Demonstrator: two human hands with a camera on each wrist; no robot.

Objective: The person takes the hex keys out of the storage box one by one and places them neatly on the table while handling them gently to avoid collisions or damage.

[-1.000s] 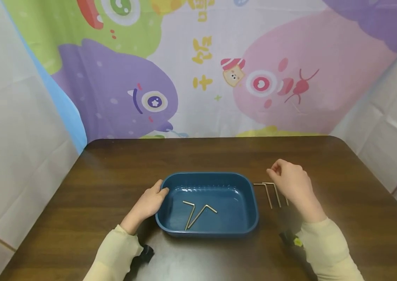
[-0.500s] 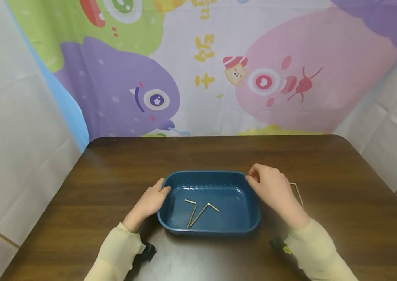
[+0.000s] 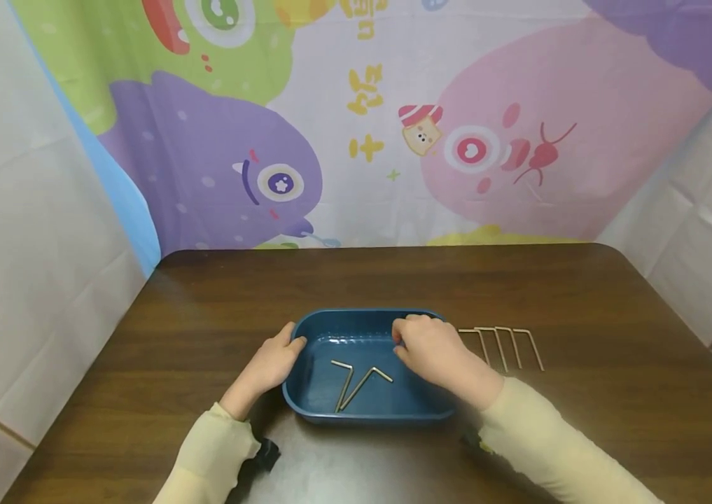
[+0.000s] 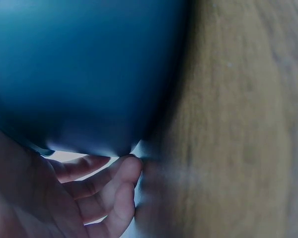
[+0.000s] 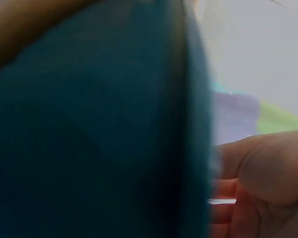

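Observation:
My left hand [image 3: 272,360] grips the left end of a deep blue plastic tray [image 3: 368,416], thumb over the rim and fingers along the outer wall. In the left wrist view those fingers [image 4: 92,188] curl below the tray's side. Inside the tray lie two brass-coloured L-shaped hex keys, one hex key [image 3: 344,388] at the left and another hex key [image 3: 362,385] leaning towards it, their long ends meeting near the front wall. Over the tray's right half hovers my right hand [image 3: 434,350], fingers loosely bent, nothing showing between them. The tray wall partly hides its fingers in the right wrist view.
Several matching hex keys [image 3: 527,348] lie in a row on the brown wooden table [image 3: 595,420], just right of the tray. A cartoon-printed curtain [image 3: 368,210] hangs behind the table's back edge. Pale sheets stand on both sides.
My right hand has moved left from above the row of hex keys, past the tray's right rim and over its inside, uncovering the row. My left hand stays on the tray.

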